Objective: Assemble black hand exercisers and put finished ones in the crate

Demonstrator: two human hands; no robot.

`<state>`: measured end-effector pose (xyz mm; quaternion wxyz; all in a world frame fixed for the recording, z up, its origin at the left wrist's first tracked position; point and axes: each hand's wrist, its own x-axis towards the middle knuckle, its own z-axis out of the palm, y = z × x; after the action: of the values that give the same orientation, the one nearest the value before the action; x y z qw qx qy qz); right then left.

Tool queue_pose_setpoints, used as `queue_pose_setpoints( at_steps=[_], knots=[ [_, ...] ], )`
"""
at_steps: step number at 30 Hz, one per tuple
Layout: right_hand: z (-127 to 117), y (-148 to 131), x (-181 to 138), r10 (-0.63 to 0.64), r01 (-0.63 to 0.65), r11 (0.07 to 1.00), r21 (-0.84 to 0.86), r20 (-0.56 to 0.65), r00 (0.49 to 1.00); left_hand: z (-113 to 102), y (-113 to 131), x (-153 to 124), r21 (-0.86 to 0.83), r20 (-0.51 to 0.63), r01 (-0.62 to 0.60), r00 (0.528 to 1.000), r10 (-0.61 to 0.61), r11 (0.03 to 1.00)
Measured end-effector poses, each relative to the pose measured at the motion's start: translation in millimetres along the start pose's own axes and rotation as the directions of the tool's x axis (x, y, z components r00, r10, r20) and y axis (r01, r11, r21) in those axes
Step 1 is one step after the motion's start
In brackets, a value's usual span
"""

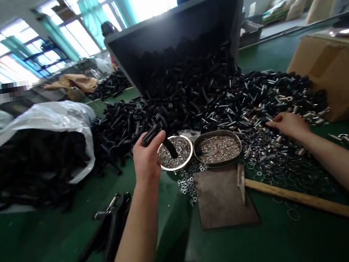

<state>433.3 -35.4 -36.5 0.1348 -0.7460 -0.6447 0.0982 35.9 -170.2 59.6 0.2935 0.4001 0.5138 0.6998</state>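
My left hand [147,159] is closed around a black curved handle [170,147], held above the rim of a round metal bowl [190,155] of small washers and rings. On the right, my right hand [290,124] reaches to the edge of a heap of metal pins and black-headed studs [254,97]. Its thumb and fingertips are pinched together; what lies between them is too small to make out. Beneath that hand spread loose dark rings [273,155]. An oval tin [220,164] holding many tiny metal pieces sits beside the bowl.
A hammer [289,195] lies with its head on a square metal plate [221,203]. Black handles spill from a tilted grey bin [174,21]. An open white bag [88,148] stands left, a cardboard box [343,75] right. Several black handles [113,227] lie near my left forearm.
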Motion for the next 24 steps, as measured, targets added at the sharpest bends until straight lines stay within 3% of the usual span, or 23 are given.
queue_pose_setpoints(
  at_steps=[2, 4, 6, 8, 10, 13, 16, 20, 22, 24],
  knots=[
    [-7, -1, -10, -0.067, 0.068, 0.997, 0.034, -0.031, 0.997, -20, -3, -27, -0.139, -0.095, 0.106, 0.988, -0.120, 0.985],
    [-16, -6, -27, -0.158, 0.172, 0.978, 0.119, -0.117, 0.980, -41, -14, -51, -0.143, -0.155, 0.223, 0.957, -0.244, 0.964],
    [-24, -16, -51, -0.205, 0.254, 0.931, 0.261, -0.201, 0.958, -61, -31, -70, 0.015, -0.152, 0.303, 0.943, -0.297, 0.953],
    [-30, -29, -80, -0.178, 0.242, 0.851, 0.466, -0.178, 0.968, -77, -51, -81, 0.355, -0.058, 0.270, 0.962, -0.267, 0.895],
    [-30, -45, -110, -0.156, 0.160, 0.731, 0.664, -0.066, 0.986, -85, -68, -85, 0.655, 0.081, 0.134, 0.966, -0.245, 0.744],
    [-23, -66, -153, -0.197, -0.001, 0.535, 0.845, 0.126, 0.972, -83, -83, -81, 0.784, 0.228, -0.026, 0.942, -0.248, 0.620],
    [-13, -84, -191, -0.294, -0.207, 0.364, 0.908, 0.323, 0.899, -77, -87, -74, 0.794, 0.303, -0.098, 0.919, -0.252, 0.600],
    [0, -102, -224, -0.380, -0.378, 0.142, 0.915, 0.403, 0.833, -77, -81, -70, 0.803, 0.332, -0.125, 0.906, -0.263, 0.583],
    [4, -108, -235, -0.401, -0.443, 0.080, 0.893, 0.435, 0.806, -77, -72, -76, 0.802, 0.323, -0.118, 0.910, -0.260, 0.585],
    [7, -112, -245, -0.435, -0.479, 0.073, 0.875, 0.460, 0.775, -73, -61, -92, 0.741, 0.276, -0.031, 0.925, -0.262, 0.671]
  ],
)
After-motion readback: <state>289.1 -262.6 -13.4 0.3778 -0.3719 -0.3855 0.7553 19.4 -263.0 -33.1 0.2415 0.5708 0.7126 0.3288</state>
